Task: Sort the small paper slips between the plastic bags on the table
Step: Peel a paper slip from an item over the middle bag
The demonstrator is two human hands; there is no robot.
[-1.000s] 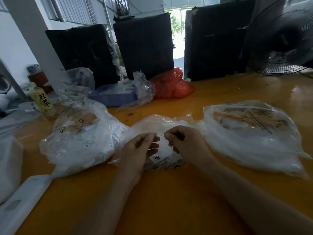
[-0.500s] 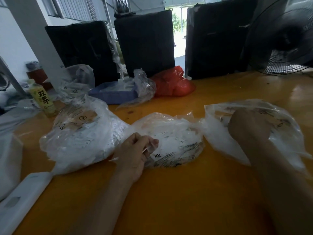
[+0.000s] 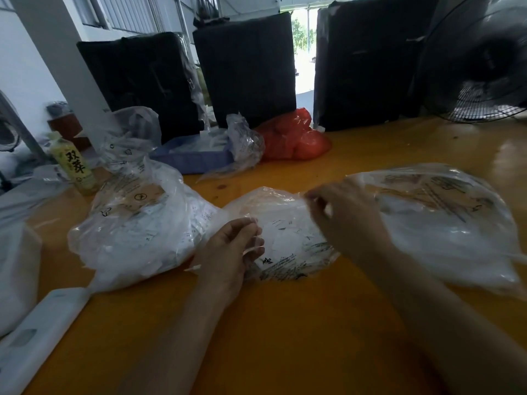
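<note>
Currently left hand (image 3: 231, 249) pinches slips (image 3: 251, 249) over middle bag (image 3: 288, 238); right hand (image 3: 345, 220), blurred, grip unclear, sits just right, between middle and right bag (image 3: 445, 223).

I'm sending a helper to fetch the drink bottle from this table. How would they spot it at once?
Start at the orange table and go to its far left edge, beside the white pillar. The bottle stands upright there, just behind the big clear bag of paper slips. It is the only yellow-green thing among the bags, with large dark characters on its label.
</note>
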